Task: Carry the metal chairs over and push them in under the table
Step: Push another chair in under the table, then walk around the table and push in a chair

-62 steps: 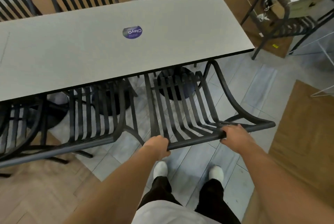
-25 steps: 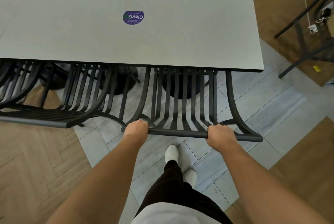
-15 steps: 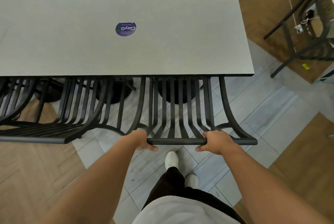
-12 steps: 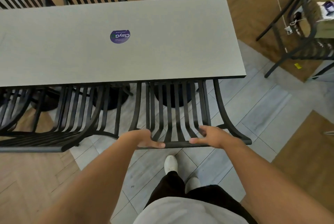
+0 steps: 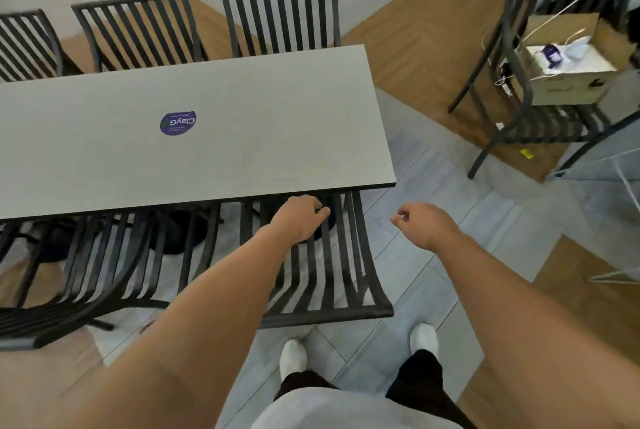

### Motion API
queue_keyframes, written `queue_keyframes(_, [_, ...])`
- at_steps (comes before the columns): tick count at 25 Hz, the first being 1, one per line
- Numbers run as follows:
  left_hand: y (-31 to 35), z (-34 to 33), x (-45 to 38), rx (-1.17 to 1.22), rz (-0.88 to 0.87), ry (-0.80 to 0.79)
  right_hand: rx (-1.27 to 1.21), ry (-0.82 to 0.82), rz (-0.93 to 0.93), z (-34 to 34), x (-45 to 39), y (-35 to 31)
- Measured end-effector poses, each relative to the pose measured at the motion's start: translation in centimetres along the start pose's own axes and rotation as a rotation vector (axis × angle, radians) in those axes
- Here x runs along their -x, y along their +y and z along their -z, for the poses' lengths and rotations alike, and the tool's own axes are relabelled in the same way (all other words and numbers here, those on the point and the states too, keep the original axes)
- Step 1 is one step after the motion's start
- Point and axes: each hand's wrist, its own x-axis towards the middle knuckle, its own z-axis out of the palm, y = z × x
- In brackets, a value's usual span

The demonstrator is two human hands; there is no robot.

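Observation:
A black slatted metal chair stands in front of me, its seat pushed in under the near right end of the long grey table. My left hand hovers over the chair's slats near the table edge, fingers loosely curled, holding nothing. My right hand hangs free above the tiled floor to the right of the chair, fingers also loosely curled and empty. A second metal chair is tucked under the table to the left.
Three more slatted chairs line the table's far side. At the right, another metal chair carries a cardboard box with cables. A purple sticker lies on the tabletop. My white shoes stand on the tiles.
Both hands have let go of the chair's top rail and lifted forward. The chair stays under the table. The view has tilted up and to the right.

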Motion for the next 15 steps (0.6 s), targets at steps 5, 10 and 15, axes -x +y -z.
queue_keyframes(5, [11.0, -2.6, -4.0, 0.007, 0.083, 0.119, 0.087, -0.043, 0.032, 6.1, -2.6, 11.2])
queue_keyframes(10, [19.5, -4.5, -8.4, 0.043, 0.094, 0.128, 0.156, -0.068, 0.008, 12.3, -5.8, 19.0])
queue_keyframes(15, [23.7, -4.4, -13.7, 0.075, 0.143, 0.146, 0.199, -0.042, 0.054, 17.1, -11.6, 19.8])
